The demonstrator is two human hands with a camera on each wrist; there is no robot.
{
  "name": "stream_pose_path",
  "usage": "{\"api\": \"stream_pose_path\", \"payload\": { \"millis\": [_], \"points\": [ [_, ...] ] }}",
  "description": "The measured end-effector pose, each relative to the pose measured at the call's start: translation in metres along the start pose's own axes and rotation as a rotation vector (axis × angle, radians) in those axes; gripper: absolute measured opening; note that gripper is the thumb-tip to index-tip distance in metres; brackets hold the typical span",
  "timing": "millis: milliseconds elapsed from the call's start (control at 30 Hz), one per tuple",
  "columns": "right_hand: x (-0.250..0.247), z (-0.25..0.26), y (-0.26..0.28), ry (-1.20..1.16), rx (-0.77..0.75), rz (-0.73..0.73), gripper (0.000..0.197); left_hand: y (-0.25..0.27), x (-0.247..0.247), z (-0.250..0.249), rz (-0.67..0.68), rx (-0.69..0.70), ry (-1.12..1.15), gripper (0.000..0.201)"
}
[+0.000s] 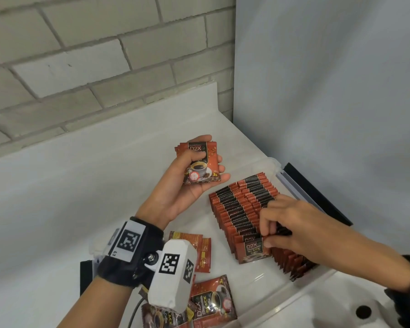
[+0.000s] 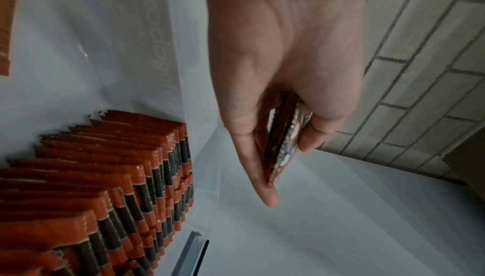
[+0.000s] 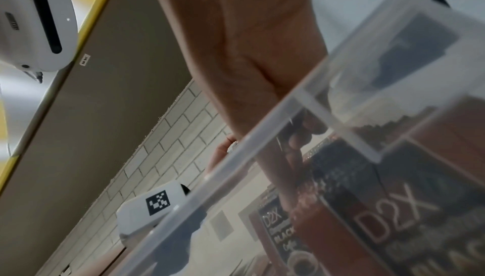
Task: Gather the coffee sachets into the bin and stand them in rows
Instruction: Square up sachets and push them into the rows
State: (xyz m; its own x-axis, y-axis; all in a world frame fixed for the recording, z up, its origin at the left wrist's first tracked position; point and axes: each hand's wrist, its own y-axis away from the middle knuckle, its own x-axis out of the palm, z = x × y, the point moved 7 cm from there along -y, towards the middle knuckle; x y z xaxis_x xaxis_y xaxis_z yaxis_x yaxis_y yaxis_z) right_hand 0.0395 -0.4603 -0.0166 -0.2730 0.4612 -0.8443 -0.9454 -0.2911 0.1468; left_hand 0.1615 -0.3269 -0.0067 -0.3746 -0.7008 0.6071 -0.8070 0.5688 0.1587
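Observation:
A clear plastic bin (image 1: 277, 293) sits on the white counter with two rows of red-and-black coffee sachets (image 1: 240, 204) standing in it. My left hand (image 1: 208, 166) is raised left of the rows, thumb and fingers gripping a small stack of sachets (image 1: 202, 166). The left wrist view shows that stack (image 2: 286, 135) edge-on beside the rows (image 2: 118, 187). My right hand (image 1: 266, 235) is at the near end of the rows, pinching the front sachets (image 1: 251, 249). Through the bin wall (image 3: 262, 149), the right wrist view shows a front sachet (image 3: 393, 218) and my fingers (image 3: 301, 135).
Several loose sachets (image 1: 211, 297) lie flat near my left wrist. Black latches (image 1: 317, 192) sit on the bin's ends. A white sink with a drain hole (image 1: 363, 312) is at the near right. A brick wall (image 1: 81, 67) and a white panel (image 1: 329, 79) close the corner.

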Motion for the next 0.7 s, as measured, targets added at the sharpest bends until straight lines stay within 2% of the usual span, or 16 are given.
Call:
{"api": "stream_pose_path", "payload": {
  "millis": [167, 367, 500, 700],
  "points": [
    [-0.011, -0.002, 0.0, -0.067, 0.044, 0.001, 0.018, 0.0, 0.002, -0.001, 0.043, 0.01, -0.041, 0.028],
    [-0.061, 0.003, -0.003, -0.347, 0.094, -0.234, 0.01, 0.002, 0.006, 0.002, 0.113, 0.011, -0.167, 0.034],
    [-0.078, 0.003, -0.01, -0.535, 0.111, -0.353, 0.027, 0.004, 0.013, 0.006, 0.175, -0.021, -0.21, 0.036],
    [-0.078, 0.008, -0.027, -0.581, 0.135, -0.404, 0.038, 0.007, 0.019, 0.008, 0.241, -0.034, -0.233, 0.039]
  ]
}}
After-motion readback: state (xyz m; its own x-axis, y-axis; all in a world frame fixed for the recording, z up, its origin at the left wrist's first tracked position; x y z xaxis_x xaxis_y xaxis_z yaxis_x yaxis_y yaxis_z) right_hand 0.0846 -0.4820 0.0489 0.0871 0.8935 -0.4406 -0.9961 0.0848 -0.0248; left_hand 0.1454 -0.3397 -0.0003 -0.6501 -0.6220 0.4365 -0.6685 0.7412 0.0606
